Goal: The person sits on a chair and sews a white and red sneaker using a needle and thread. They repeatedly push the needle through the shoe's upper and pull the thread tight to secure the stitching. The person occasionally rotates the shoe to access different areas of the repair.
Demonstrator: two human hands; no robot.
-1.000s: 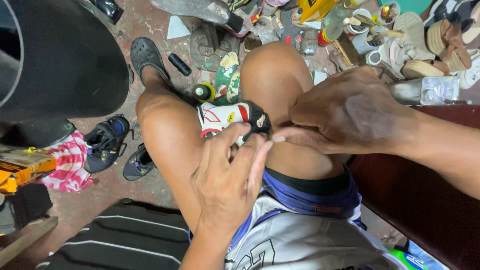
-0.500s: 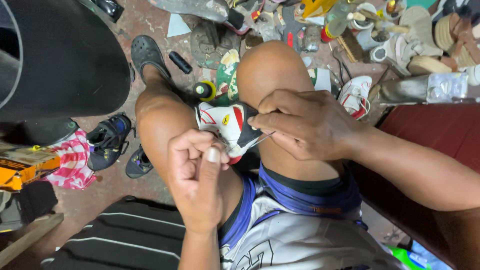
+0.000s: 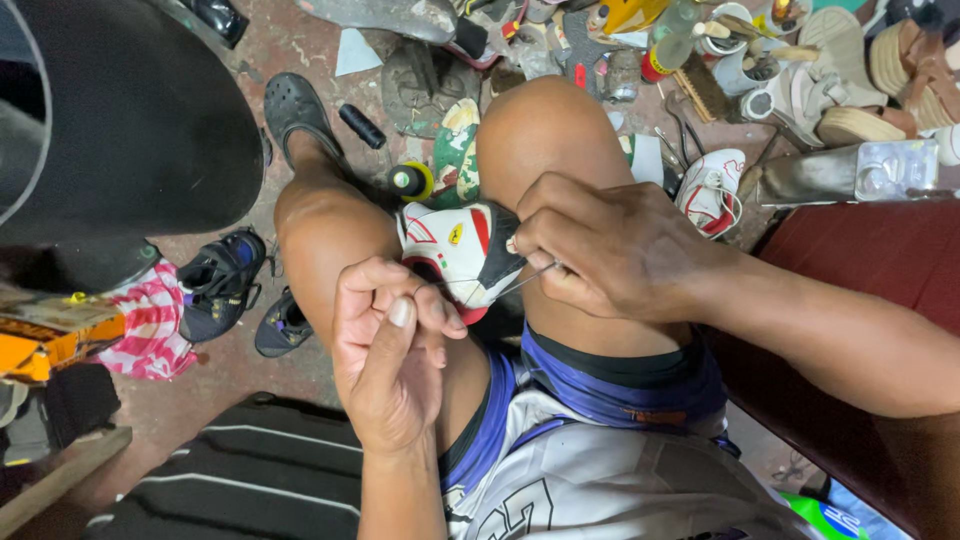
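Between the knees, right hand gripping sneaker, left hand pinching thread

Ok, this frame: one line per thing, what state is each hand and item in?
Left hand: closed, pinching thread, raised off the shoe.
Right hand: gripping the shoe, fingers curled.
White and red shoe: wedged between the knees, sole edge up.
Thread: taut between shoe and left hand.
Thread spool: lying on the floor.
Black clog: worn on the foot.

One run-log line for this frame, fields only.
left hand: pinching thread, pulled taut | right hand: gripping white-red shoe | shoe: between knees | floor: scattered footwear
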